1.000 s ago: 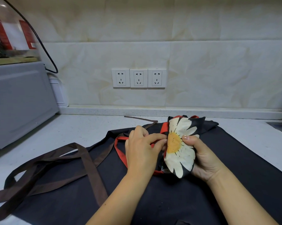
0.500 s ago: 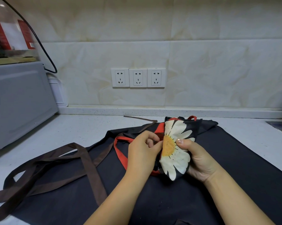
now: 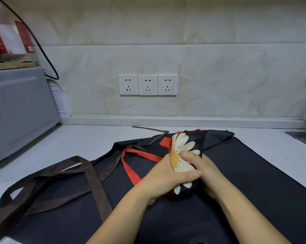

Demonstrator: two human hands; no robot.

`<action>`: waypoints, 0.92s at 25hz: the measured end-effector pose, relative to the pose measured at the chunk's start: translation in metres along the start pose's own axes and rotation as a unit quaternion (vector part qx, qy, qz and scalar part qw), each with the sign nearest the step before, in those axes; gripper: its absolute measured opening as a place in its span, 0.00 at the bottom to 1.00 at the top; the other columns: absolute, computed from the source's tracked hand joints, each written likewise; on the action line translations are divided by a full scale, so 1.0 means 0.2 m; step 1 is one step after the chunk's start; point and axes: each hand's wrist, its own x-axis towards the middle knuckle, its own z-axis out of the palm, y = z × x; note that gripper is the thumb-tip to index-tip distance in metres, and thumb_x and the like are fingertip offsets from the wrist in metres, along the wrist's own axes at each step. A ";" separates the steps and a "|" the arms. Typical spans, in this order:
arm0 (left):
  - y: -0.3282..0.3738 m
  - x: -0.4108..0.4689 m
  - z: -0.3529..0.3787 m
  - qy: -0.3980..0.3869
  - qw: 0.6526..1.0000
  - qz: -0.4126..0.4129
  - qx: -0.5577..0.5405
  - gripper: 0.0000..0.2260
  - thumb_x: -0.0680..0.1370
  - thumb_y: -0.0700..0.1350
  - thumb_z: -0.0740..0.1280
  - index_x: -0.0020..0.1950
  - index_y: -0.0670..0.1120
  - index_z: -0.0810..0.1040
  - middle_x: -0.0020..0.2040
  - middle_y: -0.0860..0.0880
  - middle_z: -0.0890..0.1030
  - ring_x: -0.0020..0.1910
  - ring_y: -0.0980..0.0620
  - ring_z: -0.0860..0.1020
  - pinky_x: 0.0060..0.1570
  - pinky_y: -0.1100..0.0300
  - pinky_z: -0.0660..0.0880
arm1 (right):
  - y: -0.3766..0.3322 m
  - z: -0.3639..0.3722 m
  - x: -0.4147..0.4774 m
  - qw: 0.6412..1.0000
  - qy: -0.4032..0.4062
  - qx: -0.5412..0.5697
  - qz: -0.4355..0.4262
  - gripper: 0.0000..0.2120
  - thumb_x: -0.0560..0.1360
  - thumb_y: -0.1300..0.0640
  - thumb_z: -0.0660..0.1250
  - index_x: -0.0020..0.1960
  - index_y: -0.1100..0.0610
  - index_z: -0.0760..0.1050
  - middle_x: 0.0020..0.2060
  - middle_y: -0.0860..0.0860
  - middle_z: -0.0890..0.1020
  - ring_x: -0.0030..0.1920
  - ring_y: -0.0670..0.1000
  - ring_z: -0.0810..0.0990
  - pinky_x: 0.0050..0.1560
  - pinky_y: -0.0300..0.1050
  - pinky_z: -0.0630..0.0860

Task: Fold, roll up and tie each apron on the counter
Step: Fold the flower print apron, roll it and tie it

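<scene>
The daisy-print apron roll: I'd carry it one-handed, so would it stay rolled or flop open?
Likely soft and squashy: the daisy-print roll bunches under the left hand and right hand. Probably unrolls if released, since the red strap trails loose, untied. Unlikely to roll far on the dark apron beneath.

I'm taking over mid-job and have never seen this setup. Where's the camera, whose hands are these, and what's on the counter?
There is no machine here: a person works with bare hands, and the view comes from one wide-angle camera on their head, looking forward and down. The left hand and right hand both grip a rolled daisy-print apron, black with a white flower. Its red strap trails loose to the left, so the roll does not look tied yet. Under it a dark apron lies spread flat on the white counter, its brown straps sprawled to the left. A grey microwave stands at the far left, three wall sockets behind.
</scene>
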 end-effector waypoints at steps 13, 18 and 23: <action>-0.01 0.02 -0.03 0.164 0.979 -0.027 -0.116 0.15 0.65 0.47 0.75 0.51 0.47 0.83 0.42 0.47 0.82 0.43 0.49 0.78 0.47 0.54 0.71 | -0.10 0.04 0.00 0.974 0.202 -0.078 -0.068 0.16 0.82 0.45 0.51 0.54 0.44 0.77 0.28 0.40 0.72 0.33 0.40 0.72 0.39 0.38 0.69; -0.03 0.00 -0.06 0.163 0.986 -0.011 0.016 0.15 0.68 0.42 0.74 0.54 0.52 0.79 0.40 0.53 0.83 0.36 0.54 0.78 0.35 0.60 0.73 | -0.09 0.00 -0.03 0.991 0.122 -0.028 0.047 0.24 0.80 0.39 0.51 0.52 0.53 0.80 0.33 0.50 0.79 0.31 0.45 0.76 0.34 0.42 0.72; -0.05 0.01 -0.06 0.182 0.969 0.007 0.166 0.16 0.66 0.45 0.77 0.49 0.54 0.75 0.40 0.57 0.81 0.36 0.60 0.77 0.37 0.67 0.72 | -0.12 -0.08 0.03 0.976 0.168 0.131 0.038 0.20 0.77 0.40 0.60 0.52 0.54 0.83 0.52 0.52 0.85 0.52 0.51 0.82 0.59 0.51 0.74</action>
